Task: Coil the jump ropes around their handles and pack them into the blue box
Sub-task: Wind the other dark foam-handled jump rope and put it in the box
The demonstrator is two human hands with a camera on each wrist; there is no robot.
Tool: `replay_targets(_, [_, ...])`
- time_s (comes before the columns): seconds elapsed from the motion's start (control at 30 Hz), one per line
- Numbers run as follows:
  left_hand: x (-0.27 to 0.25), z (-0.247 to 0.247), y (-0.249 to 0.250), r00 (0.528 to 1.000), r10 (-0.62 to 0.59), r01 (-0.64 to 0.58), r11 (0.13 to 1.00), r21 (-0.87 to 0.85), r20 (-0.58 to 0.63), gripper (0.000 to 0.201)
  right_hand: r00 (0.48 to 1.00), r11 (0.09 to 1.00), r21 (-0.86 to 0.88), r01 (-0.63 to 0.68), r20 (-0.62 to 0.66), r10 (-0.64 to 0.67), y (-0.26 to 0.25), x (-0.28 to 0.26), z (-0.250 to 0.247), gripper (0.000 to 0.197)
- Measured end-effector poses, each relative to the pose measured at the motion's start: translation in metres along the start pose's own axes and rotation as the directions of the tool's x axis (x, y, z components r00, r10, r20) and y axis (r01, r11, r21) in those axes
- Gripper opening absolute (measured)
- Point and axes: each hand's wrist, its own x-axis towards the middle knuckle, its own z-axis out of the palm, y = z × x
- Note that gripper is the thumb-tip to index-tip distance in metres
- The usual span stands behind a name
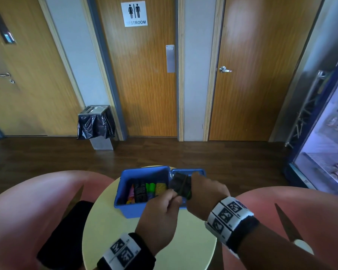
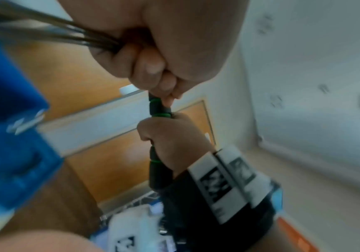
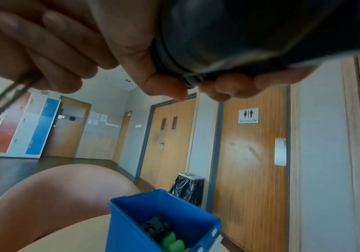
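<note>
The right hand (image 1: pixel 203 191) fingers wrap around a black jump rope (image 1: pixel 180 185) bundle above the blue box (image 1: pixel 125 206) on the tabletop (image 1: pixel 183 240). The left hand (image 1: pixel 160 213) fingers pinch its cord.

A door sign (image 3: pixel 248 115) on the wooden door (image 3: pixel 250 162) reads "RESTROOM".

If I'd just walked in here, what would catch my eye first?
Probably the two hands at the bottom centre: the right hand grips a black jump rope wound round its handles, while the left hand pulls the cord. Just behind them, on the round table, the open blue box holds bright coiled ropes.
</note>
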Motion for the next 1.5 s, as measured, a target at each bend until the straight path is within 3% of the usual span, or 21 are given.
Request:
replay_targets(0.07, [0.001,0.001,0.006,0.976,-0.205,0.218,0.888,-0.405,0.077,0.027,0.997,0.999,-0.012,0.033,-0.063,-0.033,0.0,-0.003,-0.008,0.031])
replay_targets(0.1, [0.0,0.0,0.008,0.965,-0.236,0.261,0.817,-0.514,0.115,0.027,0.995,0.999,-0.014,0.052,-0.086,-0.053,0.0,-0.005,-0.012,0.032])
replay_targets(0.13, [0.0,-0.001,0.008,0.964,-0.233,0.265,0.788,-0.556,0.13,0.03,0.992,0.998,-0.018,0.068,-0.103,-0.07,0.0,-0.006,-0.016,0.032])
replay_targets(0.43, [0.001,-0.004,0.006,0.978,-0.187,0.207,0.802,-0.56,0.094,0.043,0.995,0.996,0.067,0.059,-0.089,-0.053,-0.003,-0.007,-0.017,0.033])
replay_targets(0.5, [-0.003,-0.004,0.01,0.987,-0.157,0.159,0.875,-0.458,0.044,0.039,0.993,0.997,0.028,0.068,-0.098,-0.065,-0.004,-0.004,-0.017,0.032])
replay_targets(0.6, [-0.006,-0.011,0.007,0.996,0.052,-0.054,0.998,-0.023,-0.079,0.035,0.992,0.996,-0.039,0.079,-0.095,-0.083,-0.003,-0.002,-0.017,0.034])
replay_targets(0.67, [-0.006,-0.023,0.006,0.965,0.248,-0.211,0.927,0.309,-0.085,0.033,0.991,0.995,-0.051,0.085,-0.099,-0.09,-0.002,-0.002,-0.017,0.035])
replay_targets(0.73, [-0.006,-0.032,0.007,0.922,0.379,-0.296,0.819,0.492,-0.075,0.029,0.983,0.993,-0.023,0.112,-0.144,-0.114,-0.001,-0.003,-0.017,0.038])
replay_targets(0.83, [-0.005,-0.037,0.006,0.872,0.474,-0.336,0.759,0.558,-0.119,0.029,0.955,0.977,0.06,0.206,-0.229,-0.187,-0.002,-0.008,-0.019,0.057])
replay_targets(0.9, [-0.005,-0.039,0.004,0.879,0.459,-0.328,0.777,0.538,-0.127,0.03,0.947,0.97,0.057,0.237,-0.237,-0.217,-0.002,-0.011,-0.021,0.062])
replay_targets(1.0, [-0.006,-0.037,0.0,0.943,0.317,-0.259,0.891,0.374,-0.103,0.031,0.941,0.966,0.029,0.257,-0.237,-0.243,-0.003,-0.011,-0.021,0.064])
replay_targets(1.07, [-0.005,-0.031,0.003,0.983,0.145,-0.136,0.987,0.083,-0.111,0.03,0.936,0.963,-0.002,0.269,-0.236,-0.261,-0.004,-0.011,-0.022,0.07])
replay_targets(1.1, [-0.004,-0.029,0.008,0.996,0.032,-0.041,0.993,-0.113,-0.084,0.027,0.931,0.96,-0.025,0.277,-0.242,-0.275,-0.003,-0.011,-0.021,0.073])
replay_targets(1.2, [0.0,-0.026,0.025,0.968,-0.217,0.25,0.806,-0.537,0.124,0.023,0.911,0.95,-0.102,0.294,-0.272,-0.311,-0.003,-0.01,-0.022,0.083])
replay_targets(1.27, [0.004,-0.025,0.03,0.95,-0.259,0.309,0.692,-0.652,0.175,0.04,0.904,0.952,-0.11,0.287,-0.296,-0.307,-0.005,-0.01,-0.022,0.084])
replay_targets(1.33, [0.007,-0.025,0.034,0.947,-0.273,0.312,0.657,-0.687,0.168,0.05,0.916,0.956,-0.142,0.255,-0.282,-0.286,-0.004,-0.006,-0.022,0.083])
replay_targets(1.5, [0.007,-0.023,0.036,0.978,-0.163,0.209,0.733,-0.648,0.131,0.038,0.934,0.965,-0.141,0.222,-0.255,-0.252,-0.006,-0.005,-0.025,0.06])
